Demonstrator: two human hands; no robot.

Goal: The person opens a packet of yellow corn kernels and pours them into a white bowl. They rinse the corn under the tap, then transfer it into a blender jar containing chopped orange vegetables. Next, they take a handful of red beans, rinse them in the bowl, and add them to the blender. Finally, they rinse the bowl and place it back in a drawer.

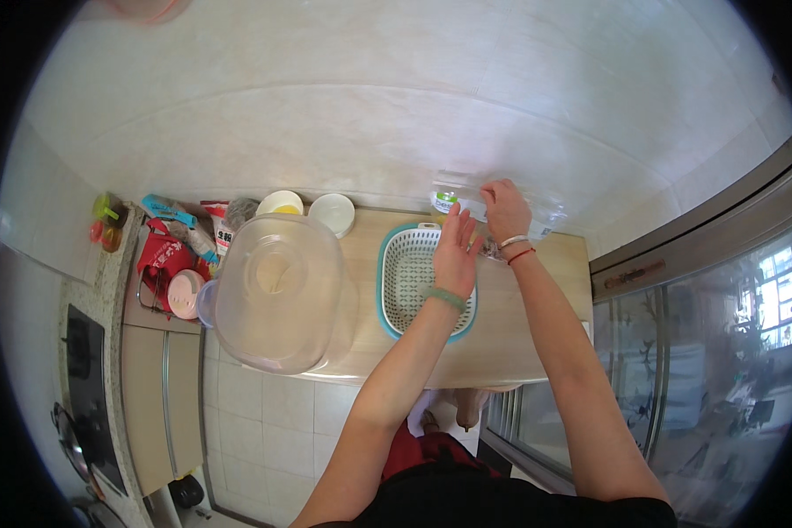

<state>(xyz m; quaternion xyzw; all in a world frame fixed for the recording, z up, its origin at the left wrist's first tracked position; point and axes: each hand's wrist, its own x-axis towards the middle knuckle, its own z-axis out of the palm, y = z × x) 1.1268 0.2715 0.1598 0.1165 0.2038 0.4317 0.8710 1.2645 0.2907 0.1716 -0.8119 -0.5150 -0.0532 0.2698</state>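
Both hands' fingers: right (504, 209) grips clear bottle (453, 199), left (455, 251) spread beside it.

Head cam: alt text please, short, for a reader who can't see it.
Seen from above, a person's left hand and right hand reach to a clear plastic bottle at the back of a wooden counter, above a teal-rimmed white basket. A large clear plastic container, two bowls and food packets sit to the left.
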